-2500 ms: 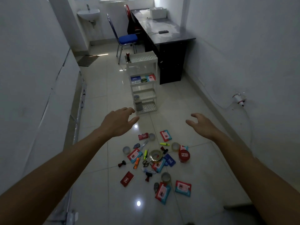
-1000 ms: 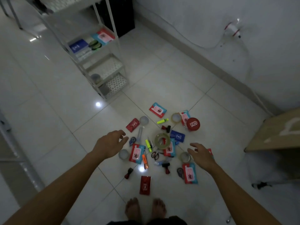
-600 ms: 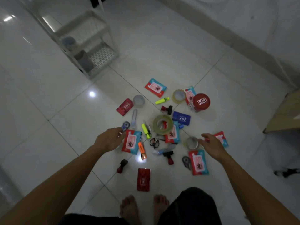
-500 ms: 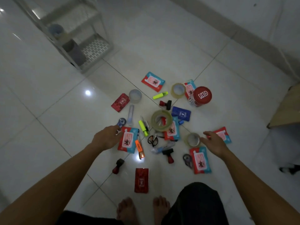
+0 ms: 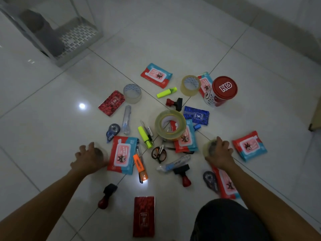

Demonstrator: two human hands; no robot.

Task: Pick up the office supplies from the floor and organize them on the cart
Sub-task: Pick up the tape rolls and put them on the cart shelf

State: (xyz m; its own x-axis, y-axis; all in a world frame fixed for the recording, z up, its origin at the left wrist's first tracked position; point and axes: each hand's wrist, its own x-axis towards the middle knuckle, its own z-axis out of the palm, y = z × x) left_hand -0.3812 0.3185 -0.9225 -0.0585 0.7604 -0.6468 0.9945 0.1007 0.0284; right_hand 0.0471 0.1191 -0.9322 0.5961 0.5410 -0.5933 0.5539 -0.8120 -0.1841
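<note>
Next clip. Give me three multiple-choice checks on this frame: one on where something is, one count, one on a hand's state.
1. Where does the red-lidded canister stand? A on the cart; B on the tiles at the pile's far side; C by the feet.
2. How many yellow-green highlighters lie on the floor? A one; B two; C four.
3. What is the right hand doing? A lying flat on the tiles; B holding scissors; C gripping a small tape roll.
Answers: 1 B, it stands just right of a tan tape roll. 2 B, one near the canister, another beside the big tape roll. 3 C, its fingers curl over the roll.
</note>
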